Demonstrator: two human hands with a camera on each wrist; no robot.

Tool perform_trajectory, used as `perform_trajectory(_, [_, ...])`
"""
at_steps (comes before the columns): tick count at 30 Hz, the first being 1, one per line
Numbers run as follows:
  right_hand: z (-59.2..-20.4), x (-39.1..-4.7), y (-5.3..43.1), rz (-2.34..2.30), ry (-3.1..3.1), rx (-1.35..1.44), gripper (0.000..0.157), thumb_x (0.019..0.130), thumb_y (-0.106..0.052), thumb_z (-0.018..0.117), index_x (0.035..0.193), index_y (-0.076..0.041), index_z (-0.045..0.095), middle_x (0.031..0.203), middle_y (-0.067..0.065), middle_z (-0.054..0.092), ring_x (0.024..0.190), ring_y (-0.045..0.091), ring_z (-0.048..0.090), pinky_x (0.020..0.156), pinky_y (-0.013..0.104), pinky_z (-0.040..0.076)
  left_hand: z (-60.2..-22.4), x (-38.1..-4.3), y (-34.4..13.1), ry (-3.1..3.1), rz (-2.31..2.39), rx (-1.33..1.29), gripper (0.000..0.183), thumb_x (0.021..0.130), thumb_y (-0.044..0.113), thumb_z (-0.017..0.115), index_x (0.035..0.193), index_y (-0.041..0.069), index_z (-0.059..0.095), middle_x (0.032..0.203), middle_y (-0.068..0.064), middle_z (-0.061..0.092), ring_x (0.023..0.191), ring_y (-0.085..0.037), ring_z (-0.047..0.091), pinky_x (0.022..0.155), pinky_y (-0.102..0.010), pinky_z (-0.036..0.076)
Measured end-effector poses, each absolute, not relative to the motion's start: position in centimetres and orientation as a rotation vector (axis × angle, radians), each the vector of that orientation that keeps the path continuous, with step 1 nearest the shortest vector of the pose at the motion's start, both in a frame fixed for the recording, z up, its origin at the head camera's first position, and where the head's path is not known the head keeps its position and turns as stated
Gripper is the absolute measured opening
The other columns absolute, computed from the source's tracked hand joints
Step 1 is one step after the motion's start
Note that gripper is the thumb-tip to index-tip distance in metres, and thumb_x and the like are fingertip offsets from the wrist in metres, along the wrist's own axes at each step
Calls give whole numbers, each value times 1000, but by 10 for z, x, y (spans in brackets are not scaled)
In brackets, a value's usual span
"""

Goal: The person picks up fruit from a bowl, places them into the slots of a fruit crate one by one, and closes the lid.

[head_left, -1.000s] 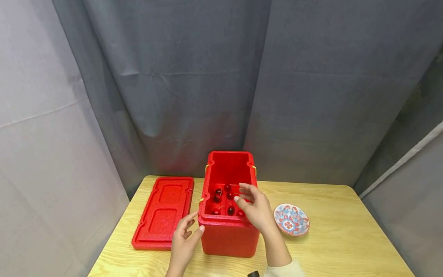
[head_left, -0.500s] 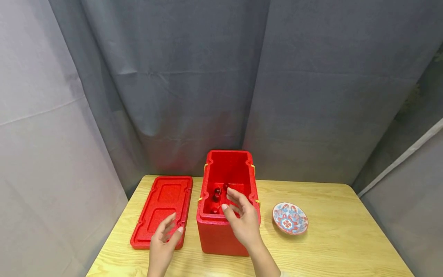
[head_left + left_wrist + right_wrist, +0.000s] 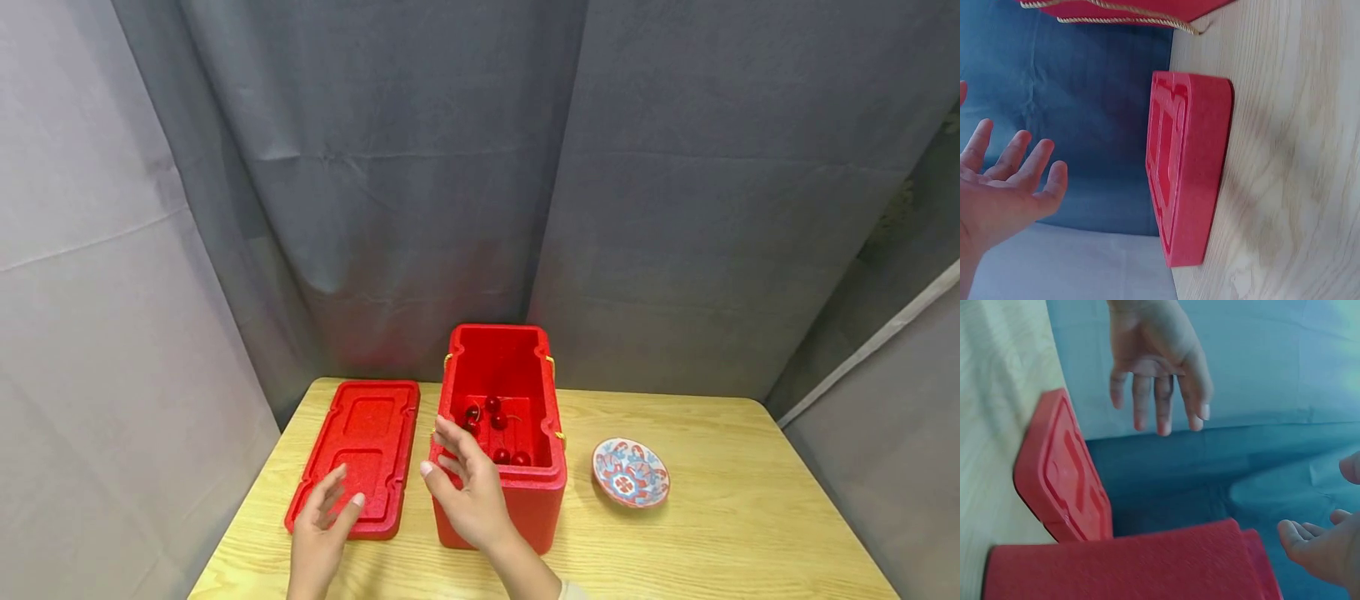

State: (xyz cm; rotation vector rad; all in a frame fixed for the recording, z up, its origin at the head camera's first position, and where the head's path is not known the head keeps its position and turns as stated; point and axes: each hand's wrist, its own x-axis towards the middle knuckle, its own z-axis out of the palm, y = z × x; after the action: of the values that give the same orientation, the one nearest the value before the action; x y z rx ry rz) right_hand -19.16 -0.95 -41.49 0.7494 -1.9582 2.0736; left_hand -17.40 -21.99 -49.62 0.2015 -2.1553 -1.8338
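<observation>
A red foam box [image 3: 495, 500] stands without its lid in the head view, yellow cord at its sides. Inside lie several dark red cherries [image 3: 501, 421], some with stems; my right hand hides part of the interior. That right hand [image 3: 471, 492] hovers over the box's near left corner, fingers loosely bent and holding nothing. Over the near end of the red lid [image 3: 367, 425], my left hand [image 3: 318, 533] hangs with relaxed, spread fingers. In the left wrist view, the left hand [image 3: 1007, 187] is apart from the lid [image 3: 1188, 169], which lies flat on the table.
A shallow bowl [image 3: 631, 473] with a blue and red pattern sits on the wooden table [image 3: 750, 500] to the right of the box. Grey curtains [image 3: 420, 167] hang behind the table and along both sides.
Both hands have moved left: the right from the box's right side to its near left corner, the left from beside the box to over the lid. Box, lid and bowl have stayed put.
</observation>
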Motion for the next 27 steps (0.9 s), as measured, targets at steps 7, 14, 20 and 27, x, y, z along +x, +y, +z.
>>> perform_trajectory(7, [-401, -187, -27, 2161, -1991, 752, 50, 89, 0, 57, 135, 7, 39, 137, 19, 41, 124, 33, 40, 96, 45, 38, -498, -174, -231, -2147, -1809, 261, 55, 87, 27, 67, 135, 11, 46, 135, -10, 44, 123, -31, 40, 92, -41, 33])
perform_trajectory(14, [-393, -185, -50, 2183, -1994, 716, 52, 87, 0, 56, 135, 7, 38, 136, 19, 42, 123, 32, 41, 97, 45, 37, -503, -178, -243, -2121, -1766, 330, 52, 87, 29, 66, 133, 14, 48, 133, -4, 47, 119, -21, 43, 87, -26, 35])
perform_trajectory(20, [-415, -197, -73, 2099, -1954, 688, 50, 87, 0, 56, 135, 3, 41, 134, 16, 46, 121, 29, 45, 95, 43, 40, -508, -184, -255, -2081, -1784, 360, 52, 89, 28, 64, 135, 12, 47, 131, -5, 47, 117, -18, 42, 81, -11, 37])
perform_trajectory(27, [-448, -207, -94, 2092, -1954, 564, 47, 87, 2, 56, 132, 2, 44, 131, 15, 49, 117, 27, 49, 93, 37, 42, -523, -195, -269, -2047, -1816, 432, 55, 88, 27, 65, 137, 11, 46, 128, -4, 46, 119, -20, 40, 78, -7, 37])
